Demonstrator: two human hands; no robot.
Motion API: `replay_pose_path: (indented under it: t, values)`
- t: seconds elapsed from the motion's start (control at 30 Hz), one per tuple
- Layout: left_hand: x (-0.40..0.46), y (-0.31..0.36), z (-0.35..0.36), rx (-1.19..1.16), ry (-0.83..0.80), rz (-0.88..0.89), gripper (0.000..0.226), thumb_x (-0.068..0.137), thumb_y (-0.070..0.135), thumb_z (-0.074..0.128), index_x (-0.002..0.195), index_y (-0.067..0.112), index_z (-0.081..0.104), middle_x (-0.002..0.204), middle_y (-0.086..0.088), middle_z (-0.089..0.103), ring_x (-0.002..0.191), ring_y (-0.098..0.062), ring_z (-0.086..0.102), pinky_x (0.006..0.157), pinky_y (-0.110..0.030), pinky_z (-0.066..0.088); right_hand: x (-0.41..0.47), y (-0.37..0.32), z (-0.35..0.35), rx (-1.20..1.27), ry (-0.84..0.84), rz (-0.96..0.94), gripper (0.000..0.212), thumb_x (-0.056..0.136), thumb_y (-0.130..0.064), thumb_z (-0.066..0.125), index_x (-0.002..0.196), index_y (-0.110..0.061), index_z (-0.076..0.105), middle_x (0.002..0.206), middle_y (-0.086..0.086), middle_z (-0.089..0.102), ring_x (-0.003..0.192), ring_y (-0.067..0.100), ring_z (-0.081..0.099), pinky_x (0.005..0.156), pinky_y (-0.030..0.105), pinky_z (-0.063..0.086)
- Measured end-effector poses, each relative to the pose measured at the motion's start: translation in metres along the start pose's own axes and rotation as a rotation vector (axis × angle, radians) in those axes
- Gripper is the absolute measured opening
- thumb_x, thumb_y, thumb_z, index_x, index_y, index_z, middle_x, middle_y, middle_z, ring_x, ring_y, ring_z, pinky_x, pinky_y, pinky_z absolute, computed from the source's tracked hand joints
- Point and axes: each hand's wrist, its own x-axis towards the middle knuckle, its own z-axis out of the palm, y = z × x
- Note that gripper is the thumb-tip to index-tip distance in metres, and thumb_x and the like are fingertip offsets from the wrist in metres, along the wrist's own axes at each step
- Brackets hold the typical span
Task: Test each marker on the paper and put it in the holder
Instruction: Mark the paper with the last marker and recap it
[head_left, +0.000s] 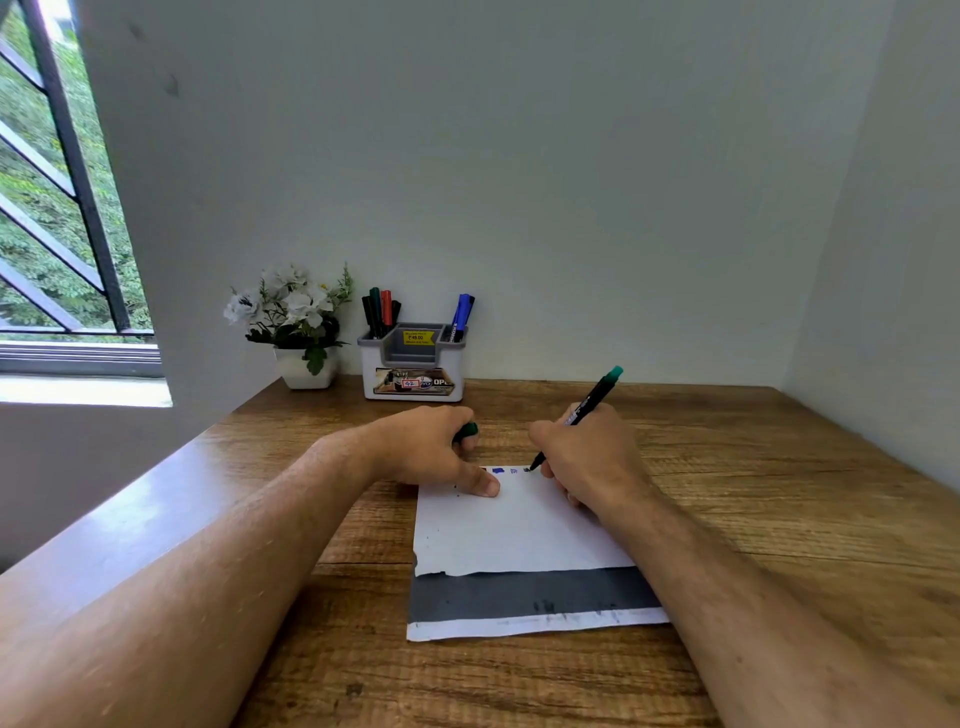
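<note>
While my right hand grips the green marker, tip on the paper, its cap (probably) sits pinched in my left hand; the holder stands straight ahead.

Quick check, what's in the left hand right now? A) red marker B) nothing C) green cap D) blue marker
C: the left hand grips a green cap in its curled fingers while its thumb presses the paper; the right hand holds the uncapped green marker, tip on the paper.
</note>
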Motion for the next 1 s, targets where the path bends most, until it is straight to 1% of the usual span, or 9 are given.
replay_pose_path:
  t: [0.17,0.3,0.4,0.5,0.57,0.63,0.8,0.93,1.0]
  values:
    - [0.0,0.0,0.0,0.005,-0.004,0.004,0.044,0.075,0.053,0.079,0.093,0.026,0.049,0.089,0.007,0.054,0.078,-0.009,0.05,0.068,-0.028,0.039,0.0,0.0,0.0,0.011,0.003,0.004,0.017,0.081,-0.027,0.062,0.082,-0.01,0.065,0.083,0.009,0.073,0.06,0.02,0.058,0.05,0.027,0.044]
    - [0.0,0.0,-0.001,0.002,-0.002,0.004,0.044,0.074,0.053,0.079,0.093,0.027,0.049,0.089,0.007,0.054,0.078,-0.009,0.05,0.067,-0.028,0.039,-0.001,-0.001,0.0,0.022,-0.007,-0.004,0.02,0.082,-0.026,0.063,0.082,-0.007,0.069,0.081,0.009,0.074,0.057,0.018,0.058,0.049,0.026,0.045]
    - [0.0,-0.003,-0.001,-0.009,-0.001,0.017,0.043,0.075,0.056,0.077,0.092,0.029,0.049,0.087,0.009,0.054,0.077,-0.008,0.05,0.065,-0.028,0.037,-0.002,-0.004,-0.002,0.091,0.023,-0.052,0.016,0.082,-0.023,0.065,0.074,-0.009,0.066,0.074,0.008,0.072,0.055,0.016,0.058,0.048,0.026,0.045]
    - [-0.002,-0.007,-0.001,-0.119,0.055,0.057,0.034,0.089,0.061,0.057,0.093,0.027,0.05,0.084,0.011,0.052,0.077,-0.007,0.049,0.067,-0.027,0.035,-0.001,-0.008,-0.004,0.199,0.07,-0.115,0.013,0.084,-0.016,0.064,0.071,-0.015,0.062,0.063,0.005,0.064,0.051,0.017,0.056,0.048,0.026,0.043]
    - [-0.003,-0.007,-0.003,-0.274,0.121,0.111,0.029,0.102,0.049,0.038,0.092,0.026,0.052,0.081,0.01,0.049,0.076,-0.009,0.047,0.071,-0.029,0.036,-0.001,-0.011,-0.006,0.245,0.085,-0.133,0.008,0.087,-0.015,0.064,0.079,-0.014,0.067,0.063,0.005,0.064,0.05,0.017,0.056,0.047,0.025,0.043]
    - [-0.003,-0.005,-0.005,-0.359,0.211,0.184,0.034,0.107,0.036,0.03,0.092,0.022,0.058,0.078,0.006,0.05,0.07,-0.008,0.046,0.07,-0.03,0.038,-0.003,-0.014,-0.008,0.352,0.064,-0.12,0.006,0.088,-0.012,0.066,0.084,-0.014,0.07,0.061,0.002,0.065,0.044,0.012,0.056,0.042,0.023,0.044]
    - [0.0,-0.005,-0.002,-0.298,0.35,0.299,0.016,0.104,0.029,0.044,0.104,0.027,0.06,0.089,0.0,0.061,0.08,-0.016,0.055,0.077,-0.037,0.046,-0.006,-0.019,-0.013,0.684,-0.006,-0.055,0.009,0.094,-0.012,0.059,0.087,-0.011,0.065,0.069,0.01,0.071,0.044,0.015,0.058,0.04,0.024,0.045]
    - [0.003,-0.007,0.001,-0.325,0.41,0.331,0.009,0.098,0.028,0.059,0.104,0.032,0.064,0.082,0.016,0.061,0.069,0.0,0.053,0.069,-0.027,0.042,-0.005,-0.019,-0.015,0.795,-0.02,-0.059,0.012,0.093,-0.008,0.055,0.082,-0.011,0.058,0.068,0.014,0.071,0.046,0.02,0.059,0.042,0.025,0.045]
    - [0.004,-0.007,0.001,-0.339,0.443,0.33,0.008,0.096,0.03,0.062,0.102,0.034,0.065,0.08,0.016,0.063,0.067,0.0,0.055,0.067,-0.027,0.044,-0.005,-0.02,-0.015,0.807,-0.025,-0.072,0.011,0.092,-0.008,0.055,0.082,-0.009,0.057,0.067,0.014,0.071,0.046,0.022,0.06,0.042,0.025,0.046]
